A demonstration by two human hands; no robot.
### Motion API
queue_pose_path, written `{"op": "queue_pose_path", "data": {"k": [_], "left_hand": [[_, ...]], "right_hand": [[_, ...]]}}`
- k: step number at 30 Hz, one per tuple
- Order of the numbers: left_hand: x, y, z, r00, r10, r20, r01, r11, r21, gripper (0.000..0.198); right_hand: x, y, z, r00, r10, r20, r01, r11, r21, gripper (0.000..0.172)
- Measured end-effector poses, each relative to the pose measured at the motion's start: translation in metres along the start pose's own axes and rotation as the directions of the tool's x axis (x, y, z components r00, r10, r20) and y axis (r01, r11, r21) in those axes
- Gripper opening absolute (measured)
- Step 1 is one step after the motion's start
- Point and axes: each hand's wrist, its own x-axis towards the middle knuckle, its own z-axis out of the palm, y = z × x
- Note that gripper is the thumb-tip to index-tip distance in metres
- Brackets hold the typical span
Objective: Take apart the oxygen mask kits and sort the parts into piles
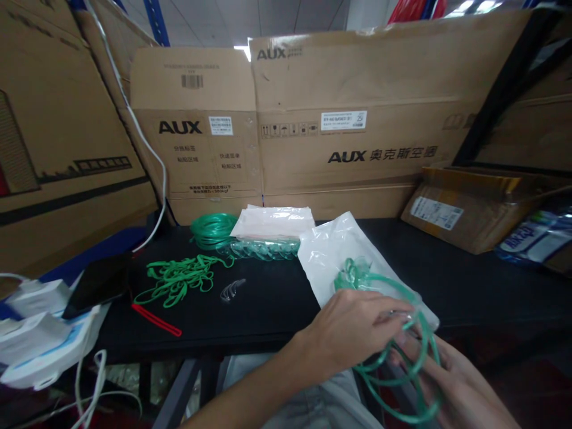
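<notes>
My left hand (353,328) reaches in from the lower middle, its fingers closed on a loop of translucent green tubing (402,381). Beside and below it, my right hand (447,375) has its fingers wrapped round the same coil. The loops hang past the table's front edge. From the coil the tubing runs to a clear green piece (353,274), which lies on a white plastic bag (330,244). Something small and shiny shows between the fingertips, too blurred to name.
Green tubing coil (213,229), white packets (273,222), clear green masks (263,249), tangled green cords (179,277), clear clips (231,291) and a red strap (156,320) lie leftward. A power strip (53,351) and phone (98,283) sit far left; a cardboard box (465,205) stands right.
</notes>
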Motion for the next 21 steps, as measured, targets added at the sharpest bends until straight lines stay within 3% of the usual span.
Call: {"op": "queue_pose_path", "data": {"k": [5,8,10,14,17,21], "left_hand": [[0.001,0.005,0.005,0.998,-0.058,0.028,0.059,0.998,-0.036,0.026],[0.0,0.004,0.009,0.996,-0.068,0.05,0.068,0.998,-0.003,0.026],[0.0,0.003,0.009,0.997,-0.077,0.004,0.077,0.997,0.019,0.026],[0.002,0.0,0.008,0.995,-0.063,-0.076,0.067,0.997,0.049,0.028],[0.003,-0.004,0.009,0.997,-0.051,-0.06,0.056,0.995,0.084,0.028],[0.004,-0.005,0.014,0.997,-0.049,-0.054,0.053,0.995,0.088,0.028]], "right_hand": [[0.02,0.004,0.011,0.999,-0.028,-0.029,0.029,0.999,0.037,0.04],[0.035,0.008,0.005,0.996,-0.078,0.034,0.077,0.997,0.024,0.031],[0.038,0.011,-0.005,0.994,-0.084,0.062,0.084,0.996,0.004,0.023],[0.028,0.013,-0.023,0.993,-0.041,0.109,0.044,0.999,-0.025,0.023],[0.018,0.013,-0.029,0.991,-0.028,0.129,0.029,1.0,-0.007,0.028],[0.009,0.013,-0.034,0.964,0.088,0.249,-0.105,0.993,0.058,0.037]]}}
